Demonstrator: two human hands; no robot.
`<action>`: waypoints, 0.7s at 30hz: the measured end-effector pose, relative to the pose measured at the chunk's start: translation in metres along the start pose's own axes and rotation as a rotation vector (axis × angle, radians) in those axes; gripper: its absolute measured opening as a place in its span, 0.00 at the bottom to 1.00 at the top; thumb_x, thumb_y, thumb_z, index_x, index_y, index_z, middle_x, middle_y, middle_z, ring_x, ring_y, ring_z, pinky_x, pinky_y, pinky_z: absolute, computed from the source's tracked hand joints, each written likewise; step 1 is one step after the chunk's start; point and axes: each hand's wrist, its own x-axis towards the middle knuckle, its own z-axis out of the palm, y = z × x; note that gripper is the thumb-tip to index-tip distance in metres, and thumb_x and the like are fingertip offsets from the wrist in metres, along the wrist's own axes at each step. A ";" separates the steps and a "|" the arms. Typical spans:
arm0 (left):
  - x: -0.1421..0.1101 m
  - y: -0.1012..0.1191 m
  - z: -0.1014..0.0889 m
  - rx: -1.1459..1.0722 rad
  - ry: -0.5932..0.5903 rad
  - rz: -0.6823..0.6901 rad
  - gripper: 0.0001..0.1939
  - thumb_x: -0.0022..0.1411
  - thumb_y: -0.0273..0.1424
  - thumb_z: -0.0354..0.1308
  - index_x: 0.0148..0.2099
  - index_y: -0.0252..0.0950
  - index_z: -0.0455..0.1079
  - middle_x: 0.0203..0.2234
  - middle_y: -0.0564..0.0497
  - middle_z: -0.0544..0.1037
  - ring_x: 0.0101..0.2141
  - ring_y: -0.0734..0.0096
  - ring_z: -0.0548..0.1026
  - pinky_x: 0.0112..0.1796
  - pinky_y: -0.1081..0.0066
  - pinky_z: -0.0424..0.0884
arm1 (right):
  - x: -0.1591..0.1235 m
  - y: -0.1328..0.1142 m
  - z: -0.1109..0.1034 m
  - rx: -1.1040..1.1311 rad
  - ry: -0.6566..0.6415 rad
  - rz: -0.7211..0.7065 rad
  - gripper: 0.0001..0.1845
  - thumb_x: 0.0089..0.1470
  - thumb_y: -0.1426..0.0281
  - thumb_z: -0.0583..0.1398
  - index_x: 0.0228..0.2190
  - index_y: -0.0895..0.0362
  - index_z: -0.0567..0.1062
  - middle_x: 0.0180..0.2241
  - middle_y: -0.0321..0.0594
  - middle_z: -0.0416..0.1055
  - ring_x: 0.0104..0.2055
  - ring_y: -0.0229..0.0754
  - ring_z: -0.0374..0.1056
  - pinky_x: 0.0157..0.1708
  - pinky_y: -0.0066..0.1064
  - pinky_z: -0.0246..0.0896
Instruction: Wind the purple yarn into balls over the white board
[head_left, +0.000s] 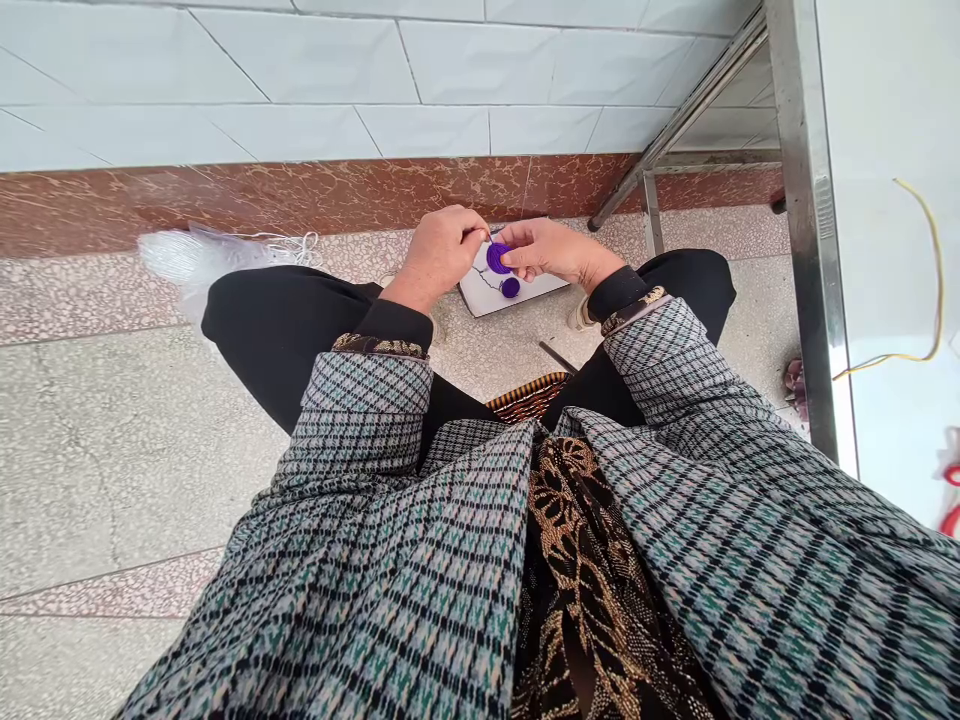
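My right hand [551, 252] grips a round purple piece with a ribbed, wound-looking surface [497, 257] between thumb and fingers. My left hand [444, 255] is closed in a pinch at the piece's upper left, on a thin dark strand [490, 236]. Below them, a smaller purple disc [510, 288] lies over a white board with a dark edge [484, 302]. A thin dark line [487, 281] runs across the board to this disc; whether it is loose thread or a drawn mark I cannot tell.
At left on the floor is a clear plastic bag [217, 252] with white cord. A metal-framed table [806, 200] stands at right, with a yellow strand [937, 270] and red handles [951, 520] on it. A woven seat edge [529, 397] shows between my legs. The tiled wall [300, 60] is ahead.
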 end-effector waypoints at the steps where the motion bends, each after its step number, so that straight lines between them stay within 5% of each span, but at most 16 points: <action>1: 0.000 0.000 0.001 -0.017 0.003 -0.007 0.10 0.73 0.31 0.58 0.40 0.40 0.79 0.42 0.46 0.86 0.46 0.57 0.81 0.52 0.58 0.75 | 0.000 0.000 0.001 0.038 -0.005 -0.027 0.17 0.60 0.74 0.78 0.40 0.57 0.75 0.29 0.29 0.72 0.27 0.31 0.65 0.26 0.20 0.63; 4: -0.001 0.006 0.006 -0.079 -0.057 -0.015 0.12 0.73 0.33 0.57 0.40 0.39 0.81 0.36 0.47 0.85 0.41 0.58 0.81 0.46 0.61 0.75 | 0.000 -0.003 0.003 0.163 0.070 -0.099 0.18 0.64 0.73 0.76 0.43 0.56 0.73 0.31 0.29 0.70 0.29 0.31 0.65 0.31 0.20 0.66; 8: -0.007 0.019 0.009 -0.131 -0.191 0.040 0.10 0.68 0.32 0.59 0.36 0.38 0.80 0.26 0.51 0.79 0.34 0.61 0.77 0.41 0.63 0.73 | 0.003 -0.008 0.007 0.261 0.353 -0.085 0.12 0.75 0.77 0.66 0.44 0.54 0.68 0.32 0.29 0.67 0.31 0.31 0.65 0.34 0.20 0.66; 11: -0.009 0.025 0.005 -0.139 -0.220 0.074 0.09 0.66 0.31 0.59 0.34 0.39 0.78 0.25 0.50 0.78 0.34 0.60 0.76 0.41 0.62 0.73 | 0.006 -0.008 0.007 0.132 0.463 0.020 0.16 0.70 0.78 0.69 0.41 0.53 0.67 0.32 0.30 0.68 0.30 0.33 0.67 0.28 0.20 0.64; 17: -0.007 0.016 -0.010 -0.106 -0.046 0.031 0.09 0.70 0.32 0.58 0.38 0.45 0.79 0.36 0.46 0.84 0.45 0.55 0.79 0.49 0.58 0.74 | -0.001 -0.006 0.004 0.009 0.106 0.150 0.17 0.59 0.83 0.74 0.38 0.56 0.74 0.27 0.30 0.72 0.24 0.32 0.65 0.22 0.20 0.62; 21: -0.005 0.011 -0.005 -0.084 -0.083 -0.024 0.11 0.71 0.32 0.56 0.38 0.41 0.79 0.37 0.47 0.85 0.42 0.59 0.79 0.46 0.61 0.72 | -0.005 -0.011 0.005 0.164 0.016 0.077 0.17 0.60 0.80 0.75 0.41 0.57 0.75 0.29 0.29 0.74 0.26 0.31 0.67 0.28 0.20 0.69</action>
